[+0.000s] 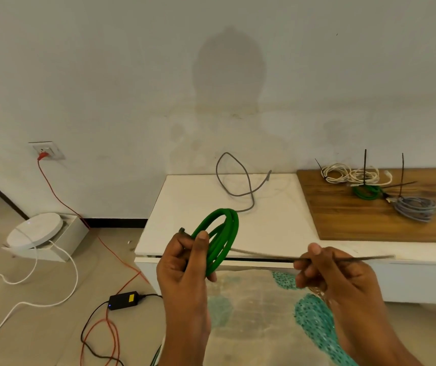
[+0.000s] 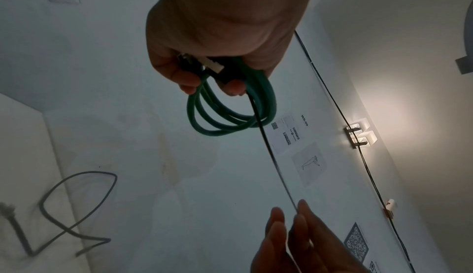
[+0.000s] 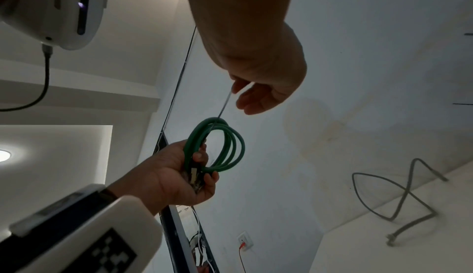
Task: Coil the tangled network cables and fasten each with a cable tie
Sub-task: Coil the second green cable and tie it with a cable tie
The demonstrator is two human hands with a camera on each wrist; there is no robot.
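Past the hands there's a white table point(image 1: 277, 228) with a loose grey cable point(image 1: 248, 186) flopped on it in a messy loop. Further off to the right, on a wooden board point(image 1: 369, 220), sit the bundled coils point(image 1: 354, 175) with tie tails sticking up. Nothing sits between the two hands except the tie itself. The green cable point(image 1: 220, 241) is wound into a neat few-loop coil, plugs tucked in the palm, gripped by the left hand point(image 1: 182, 262). The right hand point(image 1: 325, 270) pinches the thin black cable tie point(image 1: 351, 258), stretched straight across from the coil
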